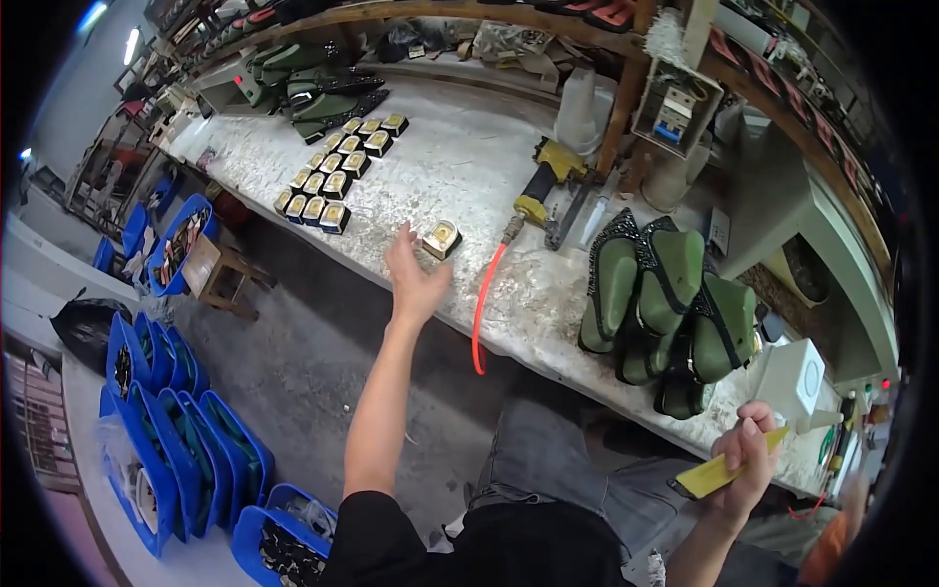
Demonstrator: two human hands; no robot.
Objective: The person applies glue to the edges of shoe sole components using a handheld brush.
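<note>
My left hand (417, 279) is at the bench's front edge, thumb and fingers apart, beside a single black block with a gold-and-white top (442, 238). Nothing shows between its fingers. Several similar blocks (337, 183) stand in rows farther left on the white bench (421, 157). At the lower right, my right hand (748, 460) holds a flat yellow strip (719, 474) with a dark end, fingers wrapped round it. Green shoe forms with black studded straps (646, 293) stand on the bench between my hands, nearer the right one.
A yellow-and-black air tool (546, 183) with a red hose (482, 303) lies mid-bench. More green forms (318, 93) lie at the back left. Blue bins (186, 455) and a wooden stool (217, 266) stand on the floor. A white box (794, 377) is at the right.
</note>
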